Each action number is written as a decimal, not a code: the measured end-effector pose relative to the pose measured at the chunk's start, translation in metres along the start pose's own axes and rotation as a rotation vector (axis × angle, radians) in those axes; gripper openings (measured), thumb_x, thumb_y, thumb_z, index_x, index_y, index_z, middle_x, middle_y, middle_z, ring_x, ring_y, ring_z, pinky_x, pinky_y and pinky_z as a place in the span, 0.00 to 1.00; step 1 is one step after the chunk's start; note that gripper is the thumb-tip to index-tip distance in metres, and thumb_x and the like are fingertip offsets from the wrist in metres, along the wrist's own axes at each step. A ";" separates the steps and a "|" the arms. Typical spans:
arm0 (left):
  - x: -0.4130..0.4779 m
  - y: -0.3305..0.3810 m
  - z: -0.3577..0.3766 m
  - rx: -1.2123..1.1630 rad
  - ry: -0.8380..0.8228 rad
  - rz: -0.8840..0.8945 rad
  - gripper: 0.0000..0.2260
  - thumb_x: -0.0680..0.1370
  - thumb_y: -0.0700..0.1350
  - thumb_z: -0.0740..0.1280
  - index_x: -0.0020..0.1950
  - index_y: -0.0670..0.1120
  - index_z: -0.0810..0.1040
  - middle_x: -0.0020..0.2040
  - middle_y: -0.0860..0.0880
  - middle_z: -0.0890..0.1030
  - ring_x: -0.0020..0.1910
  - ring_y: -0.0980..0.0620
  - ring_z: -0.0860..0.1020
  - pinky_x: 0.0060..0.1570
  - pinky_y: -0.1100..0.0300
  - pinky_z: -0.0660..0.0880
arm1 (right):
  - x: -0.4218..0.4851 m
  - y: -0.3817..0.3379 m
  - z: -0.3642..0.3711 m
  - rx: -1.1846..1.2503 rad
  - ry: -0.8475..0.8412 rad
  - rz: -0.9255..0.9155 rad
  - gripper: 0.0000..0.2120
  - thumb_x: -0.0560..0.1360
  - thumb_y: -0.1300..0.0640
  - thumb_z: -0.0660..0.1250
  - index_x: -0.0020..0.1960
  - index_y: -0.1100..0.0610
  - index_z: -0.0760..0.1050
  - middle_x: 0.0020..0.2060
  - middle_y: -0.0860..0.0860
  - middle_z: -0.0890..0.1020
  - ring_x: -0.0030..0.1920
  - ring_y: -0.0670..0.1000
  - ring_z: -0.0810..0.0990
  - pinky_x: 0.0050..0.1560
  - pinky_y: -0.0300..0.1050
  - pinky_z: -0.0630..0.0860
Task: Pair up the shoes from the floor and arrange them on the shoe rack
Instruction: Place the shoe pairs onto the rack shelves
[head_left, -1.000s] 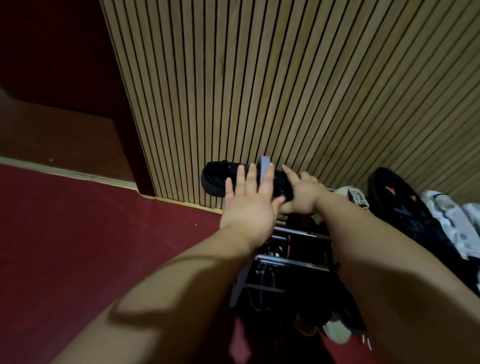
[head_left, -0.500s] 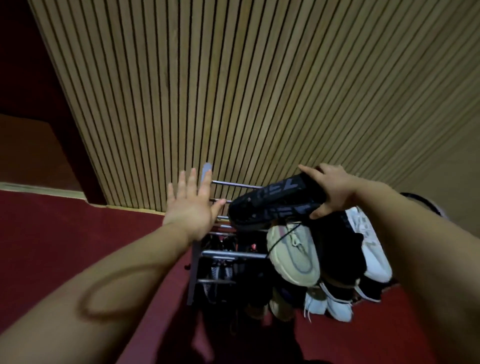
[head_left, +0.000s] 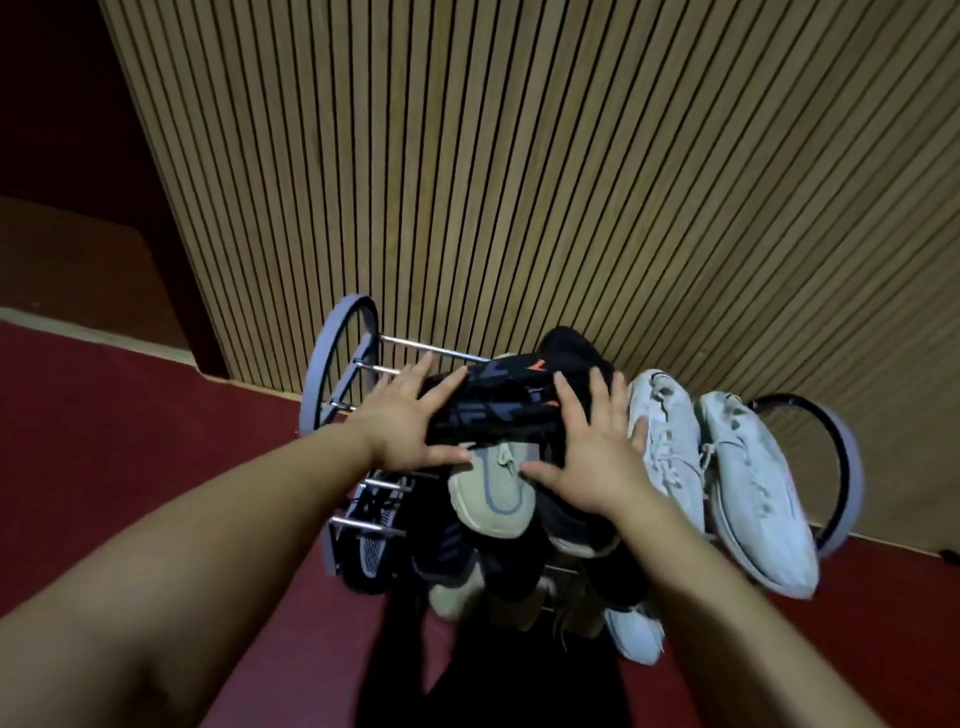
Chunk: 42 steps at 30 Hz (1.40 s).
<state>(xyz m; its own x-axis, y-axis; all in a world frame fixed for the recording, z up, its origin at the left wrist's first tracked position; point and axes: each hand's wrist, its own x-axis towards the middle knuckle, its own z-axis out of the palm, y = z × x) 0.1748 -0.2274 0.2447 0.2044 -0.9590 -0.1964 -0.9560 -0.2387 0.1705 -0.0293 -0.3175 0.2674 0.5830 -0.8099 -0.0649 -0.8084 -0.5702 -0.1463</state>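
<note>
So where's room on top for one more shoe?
Only the bare rails at the left end, between the round end frame and the black shoe. From there rightward, white sneakers fill the top; lower shelves are packed.

Nothing reads clean.

Black shoe (head_left: 498, 410), lying crosswise on top of the other shoes: large grey block shapes along its side, letter-like. They are broken up by shadow and covered at each end by the left hand (head_left: 400, 431) and right hand (head_left: 597, 457), so no word can be made out. Small orange mark (head_left: 540, 365) near its far edge, form unclear.

White sneakers (head_left: 670, 441): any print is too small to tell.
</note>
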 end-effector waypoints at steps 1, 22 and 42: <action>0.002 0.003 0.002 -0.045 -0.046 -0.049 0.46 0.71 0.69 0.62 0.75 0.58 0.34 0.77 0.42 0.37 0.77 0.42 0.44 0.74 0.50 0.47 | -0.010 0.005 0.008 0.068 0.037 0.024 0.49 0.70 0.36 0.66 0.76 0.43 0.35 0.75 0.50 0.33 0.75 0.59 0.34 0.73 0.62 0.44; -0.033 0.024 0.026 -0.066 0.271 -0.650 0.38 0.71 0.74 0.52 0.77 0.60 0.49 0.68 0.41 0.68 0.68 0.41 0.66 0.61 0.50 0.66 | -0.041 0.022 0.036 0.218 -0.011 -0.025 0.44 0.70 0.34 0.65 0.77 0.42 0.43 0.77 0.49 0.42 0.76 0.59 0.43 0.74 0.56 0.54; -0.042 0.013 0.048 0.038 0.322 -0.568 0.30 0.79 0.54 0.61 0.77 0.58 0.49 0.75 0.43 0.50 0.70 0.40 0.57 0.66 0.50 0.60 | -0.046 0.021 0.034 0.173 -0.011 -0.020 0.43 0.72 0.39 0.66 0.77 0.43 0.43 0.77 0.50 0.43 0.76 0.59 0.45 0.73 0.49 0.53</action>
<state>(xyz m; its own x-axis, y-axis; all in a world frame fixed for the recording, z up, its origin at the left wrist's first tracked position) 0.1441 -0.1829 0.2091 0.7269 -0.6846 0.0544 -0.6864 -0.7216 0.0905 -0.0702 -0.2880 0.2340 0.6000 -0.7968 -0.0707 -0.7713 -0.5528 -0.3156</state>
